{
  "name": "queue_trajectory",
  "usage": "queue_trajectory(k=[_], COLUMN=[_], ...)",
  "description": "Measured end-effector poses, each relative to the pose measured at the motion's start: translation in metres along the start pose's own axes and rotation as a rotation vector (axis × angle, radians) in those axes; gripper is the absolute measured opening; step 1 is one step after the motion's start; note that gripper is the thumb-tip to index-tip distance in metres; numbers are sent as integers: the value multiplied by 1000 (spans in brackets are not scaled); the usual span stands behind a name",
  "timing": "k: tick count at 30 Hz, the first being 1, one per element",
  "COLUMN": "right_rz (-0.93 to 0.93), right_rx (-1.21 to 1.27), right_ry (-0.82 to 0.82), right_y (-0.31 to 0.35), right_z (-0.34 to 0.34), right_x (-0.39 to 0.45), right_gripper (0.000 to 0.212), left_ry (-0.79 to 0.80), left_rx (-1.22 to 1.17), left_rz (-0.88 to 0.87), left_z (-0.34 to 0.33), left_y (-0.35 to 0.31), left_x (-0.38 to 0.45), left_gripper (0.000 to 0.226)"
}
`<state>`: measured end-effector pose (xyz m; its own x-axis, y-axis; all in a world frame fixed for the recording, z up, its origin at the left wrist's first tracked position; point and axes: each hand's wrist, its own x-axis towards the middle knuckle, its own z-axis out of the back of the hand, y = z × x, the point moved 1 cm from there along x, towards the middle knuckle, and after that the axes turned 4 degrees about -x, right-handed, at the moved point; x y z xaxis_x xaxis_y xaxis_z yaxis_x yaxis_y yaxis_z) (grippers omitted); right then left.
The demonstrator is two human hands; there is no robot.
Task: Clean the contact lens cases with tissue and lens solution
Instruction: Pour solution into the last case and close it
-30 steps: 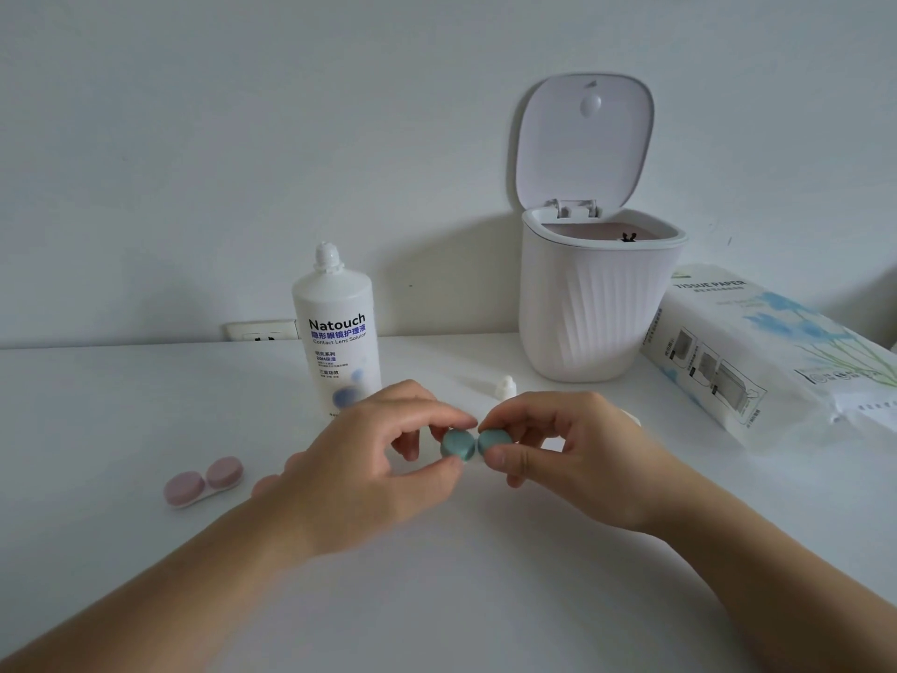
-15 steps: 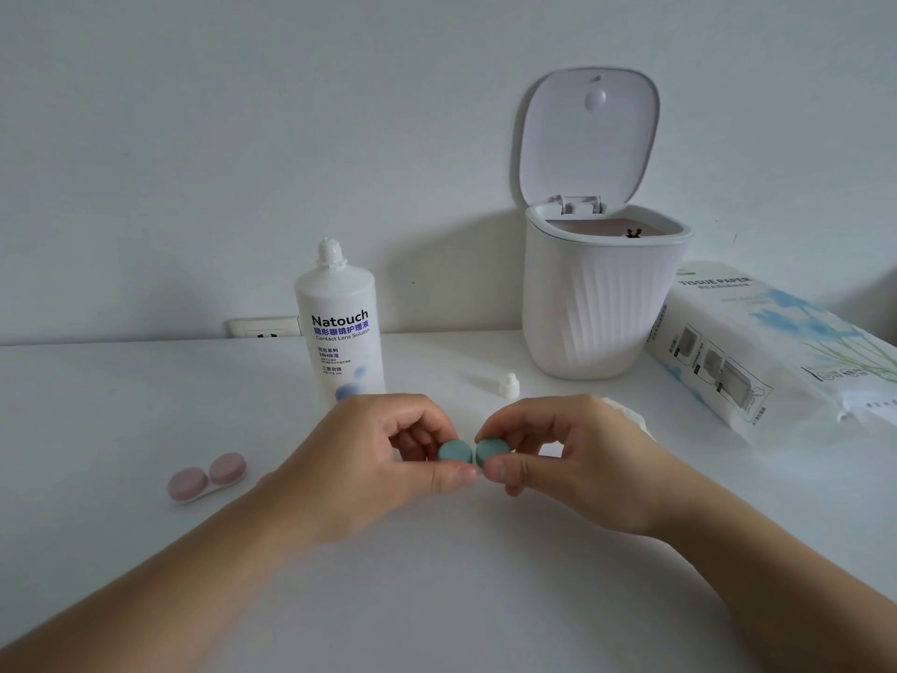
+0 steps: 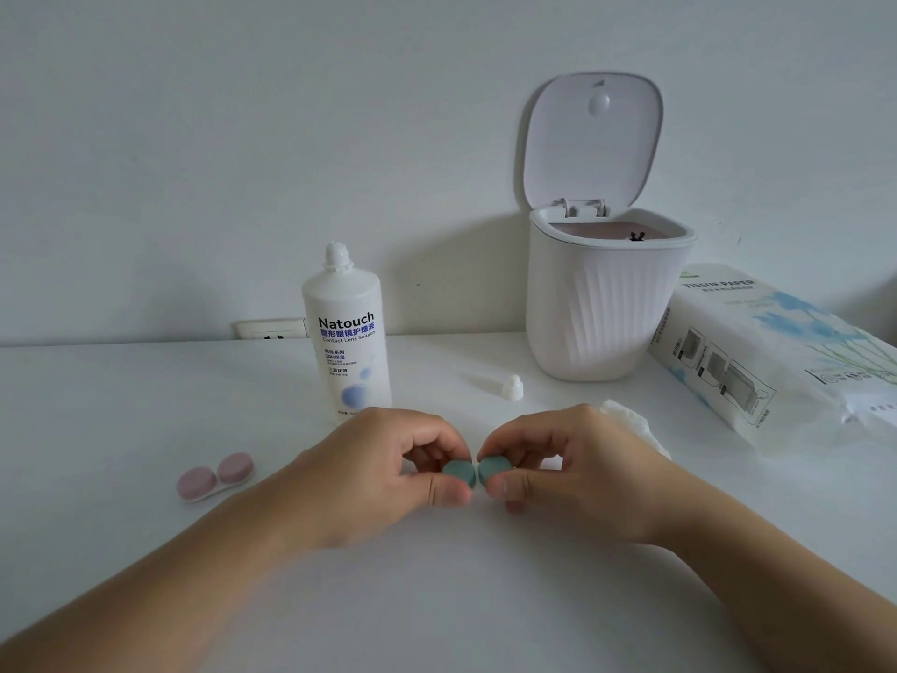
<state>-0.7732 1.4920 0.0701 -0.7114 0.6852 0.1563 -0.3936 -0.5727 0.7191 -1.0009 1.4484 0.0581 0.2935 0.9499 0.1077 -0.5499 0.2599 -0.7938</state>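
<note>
A teal contact lens case with two round caps sits at the middle of the white table. My left hand pinches its left cap between thumb and fingers. My right hand pinches its right cap the same way. A pink lens case lies alone to the left, caps on. The white lens solution bottle stands uncapped behind my left hand, and its small white cap stands on the table to the right. A crumpled tissue peeks out behind my right hand.
A white ribbed bin with its lid raised stands at the back right. A pack of tissue paper lies on its side at the right edge. A wall socket sits behind the bottle.
Both hands have lowered the teal case slightly toward the table and tightened their pinch on its caps. The other objects have not moved.
</note>
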Motion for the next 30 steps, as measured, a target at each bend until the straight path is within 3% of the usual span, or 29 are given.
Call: queue_trajectory(k=[9, 22, 25, 27, 30], right_rz=[5, -4, -54, -129, -245], right_rx=[-133, -258, -226, -278, -286], right_ry=[-62, -92, -211, -318, -377], right_y=[-12, -19, -22, -28, -36], right_z=[-6, -11, -8, -2, 10], right_x=[7, 10, 10, 13, 23], right_gripper=[20, 33, 31, 19, 26], left_ry=[-13, -55, -196, -395, -738], left_rx=[317, 557, 491, 394, 355], left_rz=[-137, -221, -291, -386, -532], left_z=[3, 3, 10, 18, 31], left_y=[0, 7, 3, -1, -3], left_x=[1, 3, 0, -5, -8], left_gripper=[21, 43, 51, 41, 26])
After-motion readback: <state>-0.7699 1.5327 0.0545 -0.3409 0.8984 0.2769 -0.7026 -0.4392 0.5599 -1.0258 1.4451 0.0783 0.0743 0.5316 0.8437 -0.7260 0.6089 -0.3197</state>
